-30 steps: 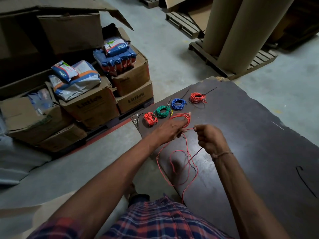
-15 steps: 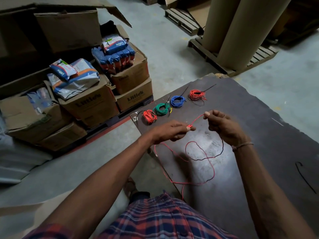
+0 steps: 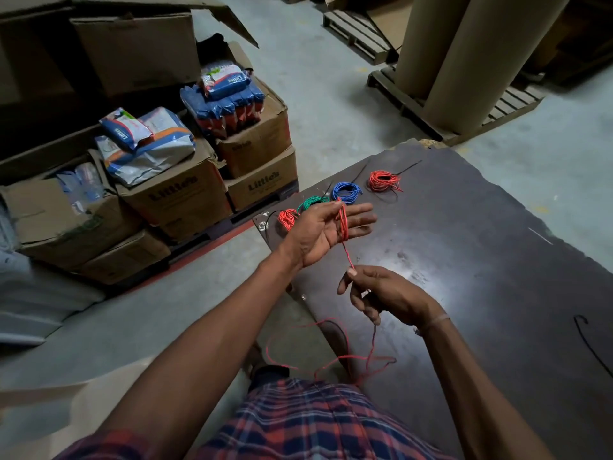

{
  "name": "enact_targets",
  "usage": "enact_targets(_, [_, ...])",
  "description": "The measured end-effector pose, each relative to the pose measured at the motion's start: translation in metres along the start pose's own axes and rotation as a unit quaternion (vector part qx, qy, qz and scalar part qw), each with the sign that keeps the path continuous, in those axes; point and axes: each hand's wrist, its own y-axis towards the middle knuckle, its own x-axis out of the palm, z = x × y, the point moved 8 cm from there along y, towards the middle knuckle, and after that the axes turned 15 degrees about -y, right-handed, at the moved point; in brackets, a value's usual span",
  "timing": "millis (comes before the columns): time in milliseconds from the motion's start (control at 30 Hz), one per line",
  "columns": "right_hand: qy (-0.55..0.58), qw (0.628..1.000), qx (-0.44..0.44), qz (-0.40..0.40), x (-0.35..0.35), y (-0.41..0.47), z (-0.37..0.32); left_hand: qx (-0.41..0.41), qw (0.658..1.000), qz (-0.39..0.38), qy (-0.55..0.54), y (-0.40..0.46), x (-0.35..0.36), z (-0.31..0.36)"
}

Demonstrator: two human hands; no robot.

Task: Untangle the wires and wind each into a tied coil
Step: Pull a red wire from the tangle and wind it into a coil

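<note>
My left hand (image 3: 326, 229) is raised palm up with its fingers straight, and several turns of red wire (image 3: 343, 224) are wound around those fingers. From the turns the wire runs down to my right hand (image 3: 381, 293), which pinches it between thumb and forefinger. The loose rest of the wire (image 3: 335, 358) trails in loops over the near edge of the dark table (image 3: 481, 277). On the far end of the table lie finished coils: red (image 3: 287, 218), green (image 3: 311, 202), blue (image 3: 346, 190) and another red (image 3: 383, 180).
A black cable tie (image 3: 590, 346) lies on the table at the right. Cardboard boxes (image 3: 185, 197) with packets stand on a pallet at the left. Tall cardboard rolls (image 3: 464, 61) stand on a pallet at the back right. Concrete floor lies between.
My left hand has opened and turned palm up, with the red wire now wound around its fingers. My right hand has come down and nearer, drawing the wire. The loose loops have shortened.
</note>
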Motion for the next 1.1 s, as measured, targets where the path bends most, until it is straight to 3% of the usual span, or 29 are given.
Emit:
enact_targets(100, [-0.006, 0.998, 0.007, -0.067, 0.009, -0.015, -0.018, 0.039, 0.975, 0.094, 0.196, 0.001, -0.018, 0.003])
enact_targets(200, [-0.056, 0.995, -0.005, -0.078, 0.0, -0.026, -0.029, 0.072, 0.879, 0.109, 0.459, 0.0, -0.032, 0.014])
enact_targets(267, [-0.058, 0.997, -0.041, -0.036, -0.02, -0.028, -0.038, 0.05, 0.838, 0.095, 0.536, -0.003, -0.041, 0.014])
enact_targets(400, [0.012, 0.994, -0.093, 0.056, -0.066, -0.019, -0.045, 0.001, 0.805, 0.021, 0.593, -0.014, -0.039, -0.003])
enact_targets(467, [0.027, 0.989, -0.114, 0.086, -0.081, -0.009, -0.047, -0.01, 0.83, 0.008, 0.558, -0.018, -0.036, -0.009])
enact_targets(567, [0.005, 0.982, -0.13, 0.137, -0.102, 0.003, -0.046, -0.036, 0.921, 0.038, 0.387, -0.023, -0.037, -0.015])
enact_targets(667, [-0.038, 0.976, -0.13, 0.17, -0.11, 0.015, -0.04, -0.093, 0.965, 0.017, 0.244, -0.03, -0.03, -0.021])
enact_targets(733, [-0.023, 0.977, -0.122, 0.175, -0.103, 0.027, -0.032, -0.118, 0.979, -0.033, 0.163, -0.035, -0.018, -0.02])
enact_targets(833, [0.096, 0.983, -0.099, 0.121, -0.073, 0.051, -0.015, -0.099, 0.992, -0.072, 0.023, -0.038, -0.003, -0.008])
enact_targets(967, [0.093, 0.994, -0.044, 0.037, -0.016, 0.062, 0.002, 0.009, 0.991, -0.03, -0.127, -0.031, -0.005, 0.012])
enact_targets(1100, [0.072, 0.995, -0.046, -0.053, 0.021, 0.047, -0.007, 0.104, 0.979, -0.002, -0.174, -0.019, -0.016, 0.034])
